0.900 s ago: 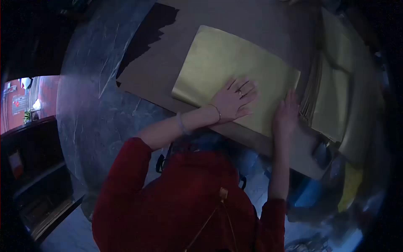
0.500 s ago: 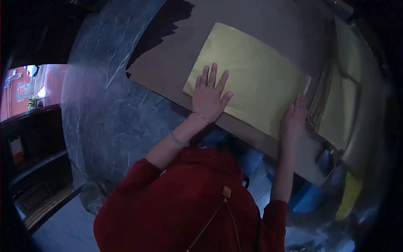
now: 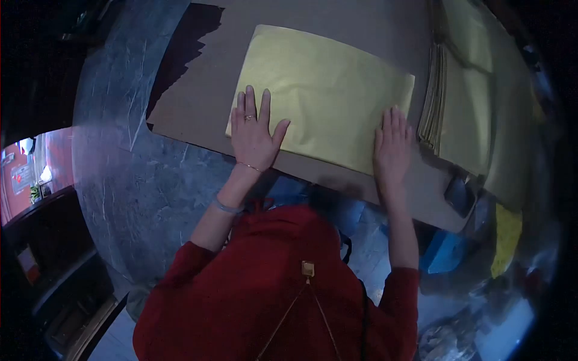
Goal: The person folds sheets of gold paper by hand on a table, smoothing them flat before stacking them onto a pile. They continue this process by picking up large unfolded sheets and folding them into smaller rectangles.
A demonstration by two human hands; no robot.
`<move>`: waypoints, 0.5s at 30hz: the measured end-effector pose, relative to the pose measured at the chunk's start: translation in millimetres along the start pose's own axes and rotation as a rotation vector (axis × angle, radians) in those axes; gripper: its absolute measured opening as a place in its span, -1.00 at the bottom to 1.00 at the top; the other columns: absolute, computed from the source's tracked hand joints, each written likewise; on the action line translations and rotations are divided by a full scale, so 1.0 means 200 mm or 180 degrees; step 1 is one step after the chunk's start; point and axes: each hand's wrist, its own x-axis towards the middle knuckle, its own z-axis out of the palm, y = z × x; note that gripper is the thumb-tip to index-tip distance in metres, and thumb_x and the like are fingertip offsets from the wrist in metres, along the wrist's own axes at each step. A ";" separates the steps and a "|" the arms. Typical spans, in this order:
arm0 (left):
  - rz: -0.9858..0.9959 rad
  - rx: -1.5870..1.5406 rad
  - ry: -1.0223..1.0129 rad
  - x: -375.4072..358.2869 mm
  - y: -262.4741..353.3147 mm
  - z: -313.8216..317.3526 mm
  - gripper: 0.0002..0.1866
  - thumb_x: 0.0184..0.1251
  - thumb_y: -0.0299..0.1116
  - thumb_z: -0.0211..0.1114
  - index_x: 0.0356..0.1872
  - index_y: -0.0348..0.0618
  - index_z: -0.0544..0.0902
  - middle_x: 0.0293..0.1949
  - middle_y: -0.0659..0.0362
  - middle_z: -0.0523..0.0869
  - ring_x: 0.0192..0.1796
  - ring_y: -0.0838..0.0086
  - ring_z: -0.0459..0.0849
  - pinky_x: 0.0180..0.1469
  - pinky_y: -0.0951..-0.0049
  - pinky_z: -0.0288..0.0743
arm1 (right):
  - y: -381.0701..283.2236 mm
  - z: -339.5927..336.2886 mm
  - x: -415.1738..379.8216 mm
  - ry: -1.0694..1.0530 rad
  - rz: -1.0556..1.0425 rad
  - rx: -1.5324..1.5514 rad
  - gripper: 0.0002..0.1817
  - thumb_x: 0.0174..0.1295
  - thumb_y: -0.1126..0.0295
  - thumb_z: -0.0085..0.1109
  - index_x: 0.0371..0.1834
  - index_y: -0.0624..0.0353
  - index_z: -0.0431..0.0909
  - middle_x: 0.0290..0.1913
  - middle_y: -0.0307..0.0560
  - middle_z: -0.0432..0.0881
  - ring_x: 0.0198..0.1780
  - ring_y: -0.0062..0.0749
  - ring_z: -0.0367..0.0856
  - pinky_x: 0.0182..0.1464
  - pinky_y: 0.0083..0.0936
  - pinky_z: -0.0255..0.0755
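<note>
Grey, pale-veined surface spreads at the far left, beside a broad sheet of brown cardboard. On that cardboard lies a smooth yellow rectangle of paper, its long axis running left to right, the right end slanting nearer the person in red. By its near left corner, the left hand rests palm down, fingers spread, gripping nothing; the paper stretches ahead and rightward from it. At the near right corner, the right hand lies flattened, fingers straight and close together, no grip that I can see. Each hand is nearer its own end. Just beyond, rightward, lies a layered yellow paper pile.
</note>
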 end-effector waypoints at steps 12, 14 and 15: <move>-0.0041 0.0022 -0.0089 0.01 0.00 -0.03 -0.29 0.30 0.08 0.09 0.38 -0.06 0.24 0.43 -0.09 0.09 0.44 0.02 0.08 0.36 0.01 0.06 | 0.02 -0.05 -0.04 -0.0279 -0.0079 0.0521 -0.40 0.35 0.15 -0.13 0.41 0.17 0.13 0.47 0.01 0.06 0.48 -0.17 0.04 0.42 -0.04 -0.06; -0.0064 0.0029 -0.0163 0.01 0.01 -0.04 -0.29 0.31 0.07 0.08 0.40 -0.06 0.21 0.43 -0.09 0.09 0.44 0.02 0.08 0.37 0.02 0.04 | 0.03 -0.05 -0.04 -0.0232 0.0021 0.0534 -0.38 0.34 0.13 -0.11 0.41 0.17 0.12 0.46 0.01 0.09 0.47 -0.16 0.06 0.41 -0.03 -0.06; -0.0077 0.0043 -0.0170 0.01 0.01 -0.03 -0.28 0.30 0.07 0.08 0.40 -0.05 0.21 0.43 -0.09 0.08 0.44 0.02 0.08 0.37 0.02 0.04 | 0.03 -0.04 -0.05 -0.0167 0.0072 0.0525 -0.36 0.33 0.11 -0.10 0.41 0.19 0.12 0.45 0.01 0.10 0.46 -0.15 0.07 0.41 -0.02 -0.06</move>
